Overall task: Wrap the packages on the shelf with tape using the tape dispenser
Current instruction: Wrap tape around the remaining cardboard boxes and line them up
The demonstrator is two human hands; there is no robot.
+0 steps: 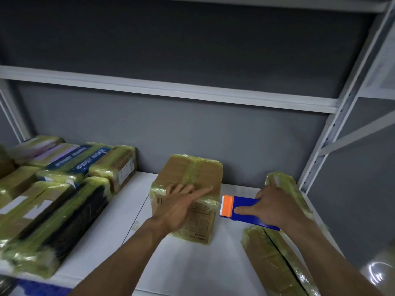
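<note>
Left grip (181, 207) rests flat, fingers apart, on a tape-wrapped cardboard box (192, 171). Right grip (275, 207) is clamped on the blue, orange-tipped tape dispenser (242, 201) beside it.

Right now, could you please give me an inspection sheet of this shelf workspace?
Surface: white shelf board, with packages standing on it.
Job's things: upright brown box with tape bands over it; blue-and-orange tape dispenser just right of it; taped stack at left; long taped packages at right.
Clutter: nothing seen.
Grippers: left hand rests on the brown box, fingers straight; right hand grips the tape dispenser.
Cables: nothing seen.
Surroundings: grey back wall, upper shelf, perforated metal upright at right.
</note>
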